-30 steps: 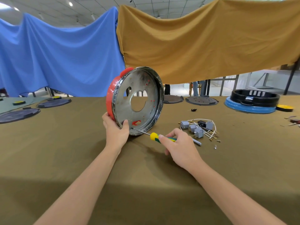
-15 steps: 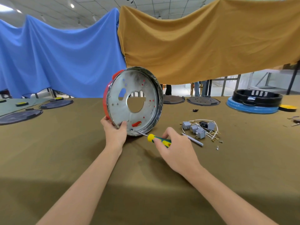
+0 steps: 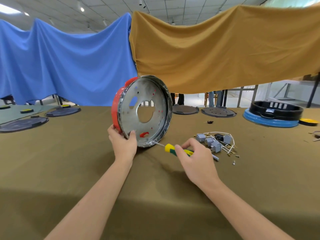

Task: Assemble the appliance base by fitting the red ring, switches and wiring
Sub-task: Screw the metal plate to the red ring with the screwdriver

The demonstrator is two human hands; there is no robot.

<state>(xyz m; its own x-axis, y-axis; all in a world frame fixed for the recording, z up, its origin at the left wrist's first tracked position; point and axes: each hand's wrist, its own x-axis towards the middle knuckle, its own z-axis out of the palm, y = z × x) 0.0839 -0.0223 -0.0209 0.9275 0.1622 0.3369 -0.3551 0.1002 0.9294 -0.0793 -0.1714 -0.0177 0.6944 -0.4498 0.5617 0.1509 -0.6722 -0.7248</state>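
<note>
Currently left hand (image 3: 123, 143) is gripping the round silver metal base pan w/ red plastic ring (image 3: 115, 110) on edge on the olive cloth table (image 3: 69, 161), prob. to expose its lower rim; right hand (image 3: 194, 159) is pinching yellow-green screwdriver (image 3: 174, 149), tip at rim; grey switches w/ white wiring (image 3: 214, 142) are lying just beside, unfitted.

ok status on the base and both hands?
Left hand grips metal base upright on edge, red ring on. Right hand holds screwdriver, tip at lower rim. Switches and wiring loose on table, unfitted.
</note>
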